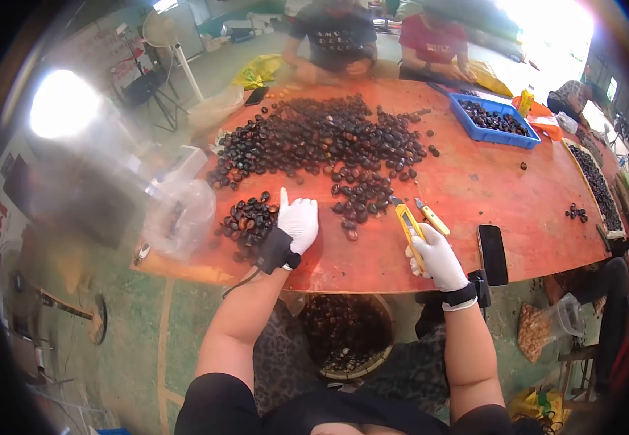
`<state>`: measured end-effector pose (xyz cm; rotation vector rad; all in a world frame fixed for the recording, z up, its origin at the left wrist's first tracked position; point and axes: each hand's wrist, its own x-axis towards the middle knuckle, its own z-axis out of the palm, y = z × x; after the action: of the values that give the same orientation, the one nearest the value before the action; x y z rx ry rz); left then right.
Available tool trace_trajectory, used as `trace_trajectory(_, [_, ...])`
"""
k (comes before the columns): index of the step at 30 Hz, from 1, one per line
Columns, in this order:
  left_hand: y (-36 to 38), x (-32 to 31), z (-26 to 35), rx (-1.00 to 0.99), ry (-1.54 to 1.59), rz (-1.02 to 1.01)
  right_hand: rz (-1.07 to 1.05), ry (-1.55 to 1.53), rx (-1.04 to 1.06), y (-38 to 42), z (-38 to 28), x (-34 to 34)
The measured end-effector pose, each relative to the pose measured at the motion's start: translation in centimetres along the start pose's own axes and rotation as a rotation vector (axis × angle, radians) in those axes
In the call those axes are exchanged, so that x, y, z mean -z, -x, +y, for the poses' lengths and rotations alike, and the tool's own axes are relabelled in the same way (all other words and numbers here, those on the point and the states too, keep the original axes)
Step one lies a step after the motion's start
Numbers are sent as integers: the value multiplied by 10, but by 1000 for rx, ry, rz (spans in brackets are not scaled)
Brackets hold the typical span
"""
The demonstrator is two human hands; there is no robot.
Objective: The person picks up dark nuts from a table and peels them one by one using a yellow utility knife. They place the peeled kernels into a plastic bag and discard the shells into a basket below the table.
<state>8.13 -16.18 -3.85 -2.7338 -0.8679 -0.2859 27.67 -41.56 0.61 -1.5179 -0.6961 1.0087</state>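
My left hand [299, 223], in a white glove, rests at the right side of a small pile of dark nuts [247, 220], index finger pointing away from me; whether its curled fingers hold anything is hidden. My right hand [434, 257], also gloved, grips a yellow utility knife [408, 230] above the red table [343, 264]. A second knife [432, 216] with a pale yellow handle lies just right of it. Beyond both hands spreads a large heap of dark nuts [314, 138].
A black phone [493, 254] lies right of my right hand. A blue tray [499, 136] of nuts stands at the back right. A plastic bag [184, 217] hangs at the left edge. Below the table edge is a basket [347, 374]. Two people sit opposite.
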Motion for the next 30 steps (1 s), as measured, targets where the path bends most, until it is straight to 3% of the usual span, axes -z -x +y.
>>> trace_trajectory(1, [1,7,-1,28,36,65,-12,-6,-3,2,-1,2])
trace_trajectory(4, [-7,51,1,141,-84,-389,-55,-8,-14,7,-7,3])
trace_trajectory(7, [2,27,6,102,15,181,-87,11,-27,9,-7,2])
trace_trajectory(10, [7,39,30,-8,586,76,-97,26,-26,7,-4,-3])
trace_trajectory(12, [12,34,43,-133,695,94,-93,7,-28,4,-1,-6])
trace_trajectory(16, [13,26,50,-101,745,2,-91,20,-26,3,-4,-12])
trace_trajectory(30, [28,22,38,-105,707,-35,-122,79,-55,5,-1,-31])
